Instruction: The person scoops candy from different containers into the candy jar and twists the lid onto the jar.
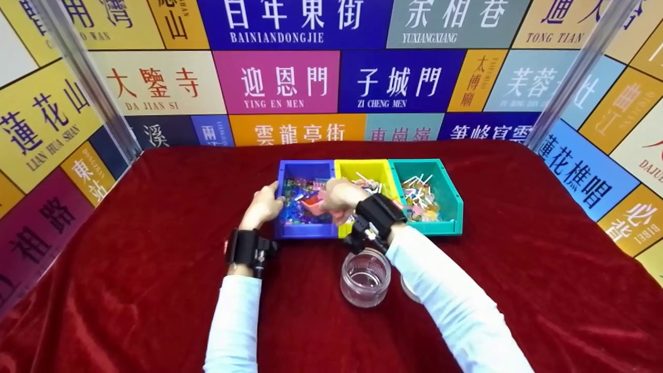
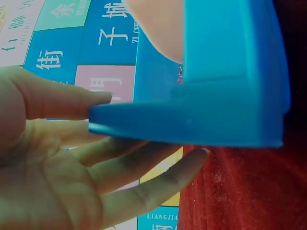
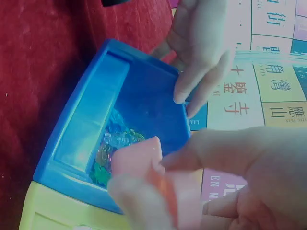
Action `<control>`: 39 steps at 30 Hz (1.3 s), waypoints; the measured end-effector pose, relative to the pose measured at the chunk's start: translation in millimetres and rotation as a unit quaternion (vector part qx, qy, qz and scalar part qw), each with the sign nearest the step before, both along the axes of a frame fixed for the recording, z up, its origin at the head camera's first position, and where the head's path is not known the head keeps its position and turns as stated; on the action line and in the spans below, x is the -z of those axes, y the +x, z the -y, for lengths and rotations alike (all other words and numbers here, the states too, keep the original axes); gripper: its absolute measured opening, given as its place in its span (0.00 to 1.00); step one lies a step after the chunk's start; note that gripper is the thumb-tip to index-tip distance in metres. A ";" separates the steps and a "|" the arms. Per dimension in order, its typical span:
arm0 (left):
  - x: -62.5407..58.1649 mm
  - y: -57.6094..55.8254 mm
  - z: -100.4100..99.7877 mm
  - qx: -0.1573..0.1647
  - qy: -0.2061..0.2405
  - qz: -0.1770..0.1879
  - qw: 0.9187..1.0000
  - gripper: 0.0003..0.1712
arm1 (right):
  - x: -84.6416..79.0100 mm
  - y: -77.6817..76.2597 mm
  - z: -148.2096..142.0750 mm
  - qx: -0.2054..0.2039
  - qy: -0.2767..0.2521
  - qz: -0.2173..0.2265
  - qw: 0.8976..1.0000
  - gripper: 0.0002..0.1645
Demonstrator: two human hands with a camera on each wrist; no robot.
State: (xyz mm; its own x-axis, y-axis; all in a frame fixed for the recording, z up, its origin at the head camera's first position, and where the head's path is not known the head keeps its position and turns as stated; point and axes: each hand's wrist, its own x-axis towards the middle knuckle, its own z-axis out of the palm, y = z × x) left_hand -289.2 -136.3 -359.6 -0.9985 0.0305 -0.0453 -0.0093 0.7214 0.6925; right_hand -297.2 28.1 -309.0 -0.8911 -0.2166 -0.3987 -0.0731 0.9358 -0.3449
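The left hand (image 1: 263, 206) grips the left wall of the blue bin (image 1: 306, 231), its thumb and fingers on either side of the rim in the left wrist view. Small shiny wrapped pieces (image 1: 296, 213), like candies, lie in that bin. The right hand (image 1: 344, 197) holds a pink scoop (image 3: 136, 158) over the blue bin's contents; part of the scoop is hidden by the fingers. Beside the blue bin stand a yellow bin (image 1: 361, 166) and a teal bin (image 1: 451, 212), both containing pieces with white sticks, like lollipops (image 1: 420, 189).
Near the right wrist, an uncovered clear glass jar (image 1: 365, 282) stands in front of the bins. A clear round thing (image 1: 409, 290) is partly covered by the right sleeve. Dark red cloth (image 1: 171, 248) covers the table, and sign-printed panels (image 1: 279, 83) rise behind it.
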 end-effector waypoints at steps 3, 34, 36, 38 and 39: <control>0.7 0.0 1.2 0.000 0.011 -0.005 1.000 0.30 | -4.1 -0.6 -5.5 -0.047 0.035 -0.051 0.997 0.13; 5.3 1.7 0.4 0.001 0.010 -0.014 1.000 0.30 | 14.3 14.7 0.7 -0.186 0.073 -0.387 0.900 0.10; 5.4 1.7 0.4 0.001 0.009 -0.016 1.000 0.30 | 11.3 14.9 3.6 -0.187 0.091 -0.363 0.908 0.11; 5.4 2.2 0.3 -0.001 0.008 -0.014 1.000 0.30 | 8.4 15.8 7.1 -0.190 0.113 -0.331 0.917 0.11; 5.7 2.4 0.2 -0.002 0.009 -0.012 1.000 0.30 | 6.9 16.4 8.9 -0.189 0.122 -0.309 0.924 0.11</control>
State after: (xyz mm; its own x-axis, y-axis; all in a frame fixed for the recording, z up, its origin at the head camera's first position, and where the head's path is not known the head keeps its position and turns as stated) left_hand -286.8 -136.6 -365.3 -0.9994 0.0271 -0.0214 0.0041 0.7086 0.7056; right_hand -280.9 19.2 -315.9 -0.8439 -0.5302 0.0826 -0.5234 0.8472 0.0906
